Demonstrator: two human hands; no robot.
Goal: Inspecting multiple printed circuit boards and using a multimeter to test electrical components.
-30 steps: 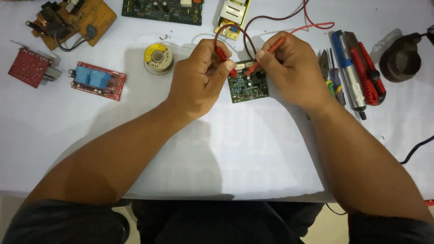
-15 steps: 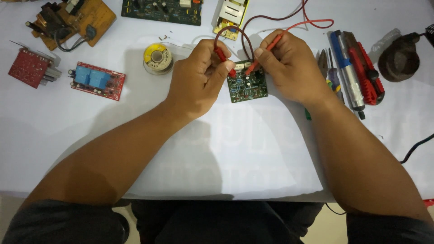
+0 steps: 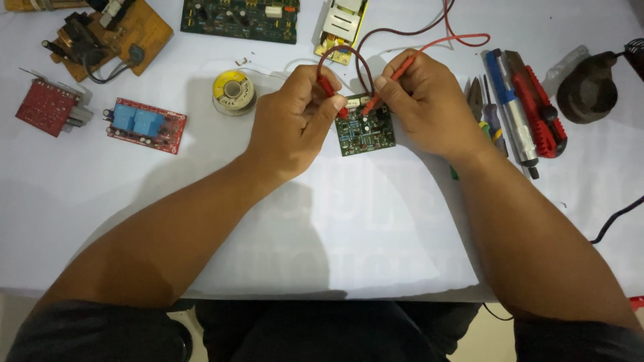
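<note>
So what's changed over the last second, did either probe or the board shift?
Nothing visibly changed. The left hand and right hand each keep a red probe, the left probe and right probe, tipped onto the small green circuit board, which lies where it was on the white table.

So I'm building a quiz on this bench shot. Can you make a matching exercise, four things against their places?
Things:
1. small green circuit board
2. solder spool
3. red relay board
4. red utility knife

Places:
A. far left of the left hand
B. under both probe tips
C. right of the right hand
D. just left of the left hand

Pairs: 1-B, 2-D, 3-A, 4-C
</note>
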